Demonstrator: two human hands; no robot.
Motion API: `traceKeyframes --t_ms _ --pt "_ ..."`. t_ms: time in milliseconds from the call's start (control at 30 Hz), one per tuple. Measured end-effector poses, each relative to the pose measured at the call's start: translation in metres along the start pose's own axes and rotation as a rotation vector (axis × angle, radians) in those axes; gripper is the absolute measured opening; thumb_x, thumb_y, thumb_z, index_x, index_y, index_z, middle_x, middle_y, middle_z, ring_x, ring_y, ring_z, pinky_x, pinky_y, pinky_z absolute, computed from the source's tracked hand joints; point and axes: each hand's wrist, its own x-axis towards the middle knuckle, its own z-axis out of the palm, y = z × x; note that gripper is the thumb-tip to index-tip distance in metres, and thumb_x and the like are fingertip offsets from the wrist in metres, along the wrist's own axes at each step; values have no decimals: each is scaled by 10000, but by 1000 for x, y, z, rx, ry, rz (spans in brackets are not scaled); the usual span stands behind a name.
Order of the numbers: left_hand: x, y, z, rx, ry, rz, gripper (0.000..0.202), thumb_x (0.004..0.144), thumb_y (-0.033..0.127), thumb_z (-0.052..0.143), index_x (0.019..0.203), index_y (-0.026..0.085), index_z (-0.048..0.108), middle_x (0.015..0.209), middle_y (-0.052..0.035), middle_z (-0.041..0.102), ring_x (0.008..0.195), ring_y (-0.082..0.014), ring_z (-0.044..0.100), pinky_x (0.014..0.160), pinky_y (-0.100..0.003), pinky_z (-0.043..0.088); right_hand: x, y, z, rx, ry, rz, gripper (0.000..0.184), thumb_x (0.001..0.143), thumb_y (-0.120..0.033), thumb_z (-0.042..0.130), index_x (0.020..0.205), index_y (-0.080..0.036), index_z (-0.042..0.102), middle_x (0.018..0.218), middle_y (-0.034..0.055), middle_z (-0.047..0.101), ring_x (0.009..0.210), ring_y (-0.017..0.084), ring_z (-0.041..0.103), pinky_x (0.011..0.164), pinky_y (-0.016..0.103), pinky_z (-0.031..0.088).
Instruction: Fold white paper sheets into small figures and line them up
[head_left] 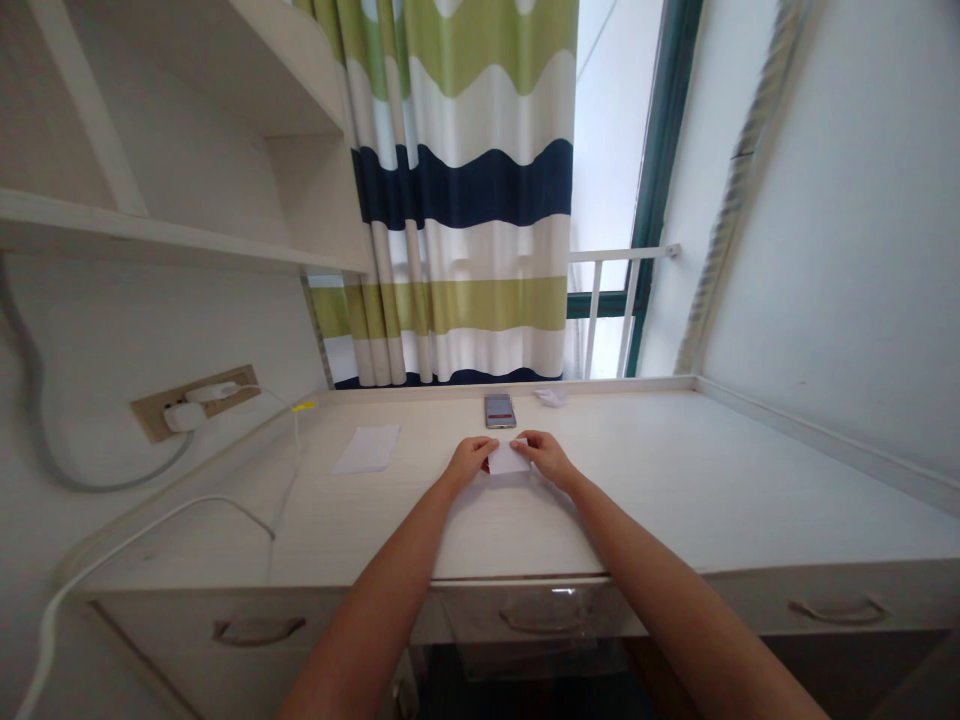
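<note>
Head view: held a small white piece of paper point(510, 459) at the middle of the white surface point(690, 480), pinched at its left side by the left hand point(470, 460) and at its right side by the right hand point(547, 458). Seemed to be at a folding or smoothing step, judging by the two-sided grip; probably called next for matched edges and even pressure. Saw a smartphone point(499, 411) just to the far side, with a crumpled white scrap point(551, 398) to its right and white paper sheets point(367, 448) farther left. Saw a left drawer point(169, 622), a middle drawer point(607, 610) and a right drawer point(750, 600) below the near edge; could not see inside them. Could see only partly into the wall shelf point(315, 200) at left.
</note>
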Motion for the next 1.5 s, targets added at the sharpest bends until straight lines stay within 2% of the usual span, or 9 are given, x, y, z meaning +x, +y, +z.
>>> traceKeyframes --t_ms 367,567,767,900,1033,1133,1267,1400,1500 --pt "1 1 -1 47 61 26 327 593 447 542 574 121 540 483 19 475 451 -84 442 430 -199 365 2 1 -2 57 25 27 374 611 -520 532 552 -151 528 476 -26 452 470 89 409 459 221 330" --pt "-1 2 -1 57 41 48 284 572 380 580 665 112 579 602 -9 539 533 -99 490 435 -191 390 2 1 -3 7 39 -1 371 636 -496 524 499 -152 500 425 -44 394 420 68 349 415 214 256" --pt "1 3 -5 3 151 79 249 611 354 548 689 118 552 613 -10 533 542 -99 491 426 -188 397 1 -4 -2 129 33 77 350 608 -490 557 661 -145 572 545 -8 532 490 100 497 465 221 361" --pt "2 1 -6 11 192 64 197 640 299 524 751 136 522 645 -13 538 550 -103 501 423 -187 398 2 0 -4 150 11 68 324 608 -451 581 674 -135 576 566 8 564 519 108 541 479 215 377" --pt "2 -4 -5 143 174 160 143 639 184 508 779 160 500 772 -11 544 596 -89 504 481 -190 404 4 5 -4 142 24 63 303 601 -432 591 644 -133 567 550 -3 557 496 104 543 458 208 367" --pt "1 -5 -3 300 130 257 116 640 132 499 751 164 509 785 -5 546 707 -103 502 576 -197 406 5 5 -3 144 35 67 291 593 -422 596 616 -135 556 520 -13 541 482 105 542 444 204 360" --pt "-3 -5 1 390 62 298 182 633 210 568 802 170 512 874 -26 545 856 -143 483 611 -208 402 3 1 -2 154 39 87 275 595 -409 598 618 -138 559 506 -14 543 480 103 537 446 202 363" --pt "-5 -5 4 396 53 278 352 576 312 645 860 171 490 932 -48 536 846 -153 492 611 -228 403 1 -3 -2 191 10 89 280 628 -418 579 672 -142 570 546 -4 573 504 97 540 479 204 382" --pt "-6 -4 5 367 24 240 368 570 317 653 861 170 481 916 -51 543 812 -151 506 631 -249 411 -1 -4 -2 246 -36 95 278 653 -424 564 715 -153 568 598 0 596 556 100 560 515 205 397"
